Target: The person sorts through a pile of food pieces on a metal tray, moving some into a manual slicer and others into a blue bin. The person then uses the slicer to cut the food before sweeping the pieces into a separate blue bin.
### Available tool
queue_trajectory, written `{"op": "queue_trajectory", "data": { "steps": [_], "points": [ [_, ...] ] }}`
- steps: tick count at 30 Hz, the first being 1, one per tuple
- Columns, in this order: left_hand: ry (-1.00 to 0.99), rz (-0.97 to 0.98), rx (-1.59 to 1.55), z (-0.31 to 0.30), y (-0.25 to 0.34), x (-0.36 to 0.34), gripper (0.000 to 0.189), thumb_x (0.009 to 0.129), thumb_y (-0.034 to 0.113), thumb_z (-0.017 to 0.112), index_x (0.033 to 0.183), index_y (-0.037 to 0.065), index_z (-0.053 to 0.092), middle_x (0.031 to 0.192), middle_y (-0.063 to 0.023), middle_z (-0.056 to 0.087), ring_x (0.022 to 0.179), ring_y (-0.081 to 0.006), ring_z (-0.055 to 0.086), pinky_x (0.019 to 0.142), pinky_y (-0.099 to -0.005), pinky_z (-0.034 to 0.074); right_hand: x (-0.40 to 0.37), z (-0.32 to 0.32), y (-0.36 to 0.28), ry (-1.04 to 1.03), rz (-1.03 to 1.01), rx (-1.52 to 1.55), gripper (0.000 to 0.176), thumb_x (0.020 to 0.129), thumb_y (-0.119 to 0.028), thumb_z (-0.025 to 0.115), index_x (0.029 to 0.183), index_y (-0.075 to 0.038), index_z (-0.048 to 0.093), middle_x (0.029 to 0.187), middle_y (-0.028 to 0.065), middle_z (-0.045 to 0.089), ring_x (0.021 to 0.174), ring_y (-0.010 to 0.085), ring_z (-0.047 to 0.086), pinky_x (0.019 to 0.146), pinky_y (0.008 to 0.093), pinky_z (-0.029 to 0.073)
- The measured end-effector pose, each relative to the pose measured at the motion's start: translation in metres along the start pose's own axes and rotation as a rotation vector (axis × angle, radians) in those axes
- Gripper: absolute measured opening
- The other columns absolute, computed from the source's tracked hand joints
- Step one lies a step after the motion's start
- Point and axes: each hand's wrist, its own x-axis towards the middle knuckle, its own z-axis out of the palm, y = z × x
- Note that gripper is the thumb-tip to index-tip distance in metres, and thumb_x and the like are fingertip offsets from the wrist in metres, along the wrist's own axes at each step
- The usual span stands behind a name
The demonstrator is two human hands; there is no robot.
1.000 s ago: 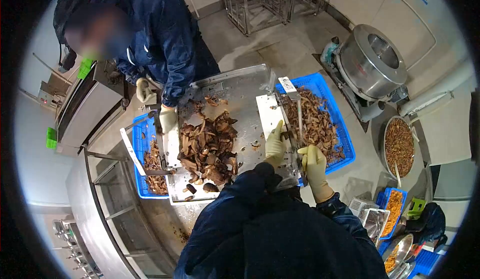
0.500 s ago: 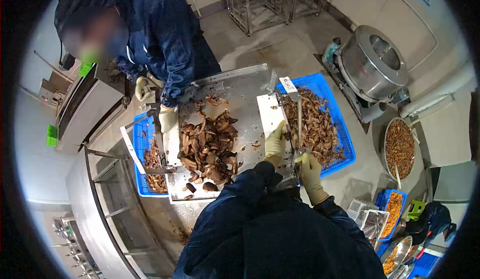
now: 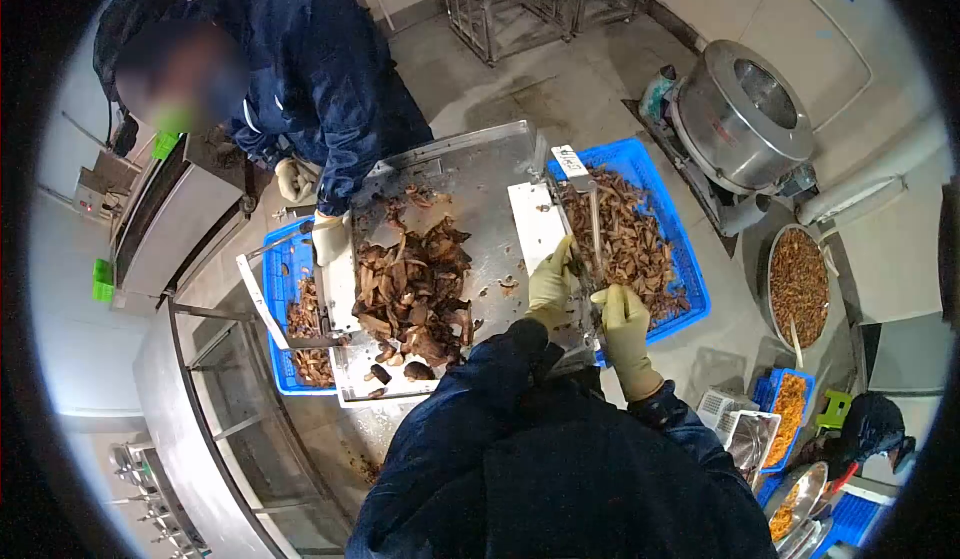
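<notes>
A steel tray [image 3: 490, 194] is set between two blue crates, the left crate [image 3: 277, 367] and the right crate [image 3: 693, 279]; brown slices [image 3: 632, 254] are contained in the right one. A white board [image 3: 538, 224] is fitted along the tray's right side. On the floor [image 3: 460, 84] beyond, a drum [image 3: 738, 119] and a rack [image 3: 540, 14] are seen. The tray's far left side is attended by a co-worker [image 3: 335, 79], whose gloved hand [image 3: 328, 237] is rested by a second board [image 3: 341, 284].

The brown pieces [image 3: 415, 289] are heaped on the tray, well to the left of both of the wearer's hands; the slices are located just beyond the right hand [image 3: 627, 331].

The left hand [image 3: 550, 284] is laid at the board's near end, fingers directed away from the body, beside a dark bar [image 3: 590, 287]. The right hand is held at the bar's near end, fingers bent. Both hands are gloved. Whether anything is pinched by either cannot be told.
</notes>
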Motion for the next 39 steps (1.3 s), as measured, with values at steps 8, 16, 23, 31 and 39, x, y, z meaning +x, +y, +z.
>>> {"op": "queue_trajectory", "data": {
  "steps": [8,16,23,31,39],
  "points": [
    [-0.011,0.019,0.221,-0.003,0.006,-0.002,0.074,0.086,0.006,0.056,0.151,0.032,0.034,0.096,-0.0146,0.069,0.085,-0.0354,0.067,0.076,-0.0464,0.054,-0.012,-0.003,0.083,-0.039,-0.054,-0.08,0.033,0.102,-0.019,0.051,0.079,-0.002,0.066,0.068,0.002,0.057,0.062,0.0084,0.05,0.058,0.0288,0.042],
    [-0.037,-0.074,0.384,-0.006,0.016,-0.001,0.077,0.086,0.014,0.059,0.154,0.03,0.028,0.091,-0.0153,0.069,0.081,-0.0362,0.066,0.073,-0.0483,0.054,-0.016,-0.005,0.087,-0.036,-0.049,-0.2,0.026,0.099,-0.015,0.052,0.082,-0.002,0.065,0.068,0.005,0.058,0.063,0.0115,0.052,0.06,0.0294,0.043],
    [-0.049,-0.035,0.265,-0.005,0.015,-0.006,0.077,0.085,0.011,0.058,0.154,0.029,0.028,0.092,-0.0162,0.069,0.083,-0.0367,0.066,0.073,-0.0487,0.054,-0.006,0.0,0.001,-0.033,0.132,-0.005,0.029,0.101,-0.015,0.05,0.08,-0.001,0.065,0.066,0.0038,0.057,0.061,0.0111,0.052,0.057,0.03,0.042],
    [-0.063,-0.039,0.317,-0.006,0.012,-0.007,0.074,0.087,0.013,0.057,0.154,0.027,0.029,0.091,-0.0165,0.069,0.081,-0.0372,0.066,0.074,-0.0482,0.054,-0.012,-0.002,0.062,-0.035,-0.102,-0.096,0.029,0.1,-0.016,0.049,0.081,-0.003,0.067,0.069,0.0031,0.058,0.057,0.0103,0.05,0.055,0.029,0.042],
    [-0.084,-0.065,0.314,-0.003,0.018,-0.005,0.079,0.088,0.014,0.059,0.157,0.027,0.021,0.09,-0.0147,0.071,0.084,-0.0347,0.068,0.077,-0.046,0.055,-0.021,-0.007,0.095,-0.068,-0.027,-0.216,0.027,0.1,-0.02,0.054,0.086,-0.002,0.069,0.073,0.0082,0.066,0.064,0.0154,0.059,0.062,0.0313,0.048]
  ]
}}
